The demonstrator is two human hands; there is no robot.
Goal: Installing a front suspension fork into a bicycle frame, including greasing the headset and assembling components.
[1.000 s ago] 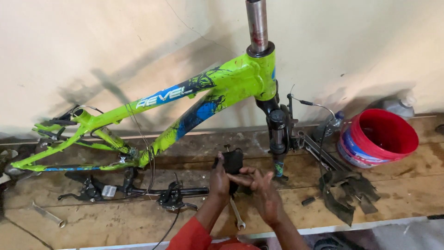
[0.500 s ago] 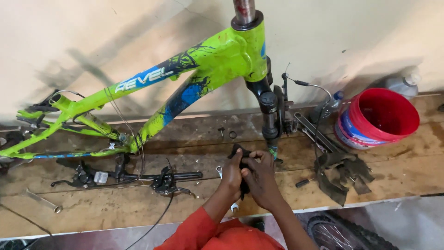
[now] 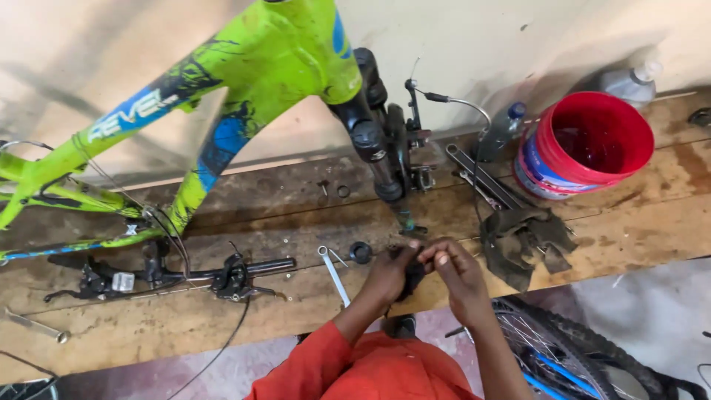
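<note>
- Two big things fill the view beyond my hands: the wooden worktop they hover over, and the lime-green and blue bicycle frame leaning against the wall, up and to the left of them.
- Far off to the right of my right hand stands a red bucket, with a grey bottle just beside it.
- Below my right hand, off the worktop's edge, a bicycle wheel shows its knobby tyre.
- Just right of my right hand lies a crumpled dark rag.
- Well to the left of my left hand lies a black handlebar with brake levers.
- Just left of my left hand rest a silver wrench and a small black ring.
- My left hand and right hand are close together, fingers curled around a small black part held between them, mostly hidden.
</note>
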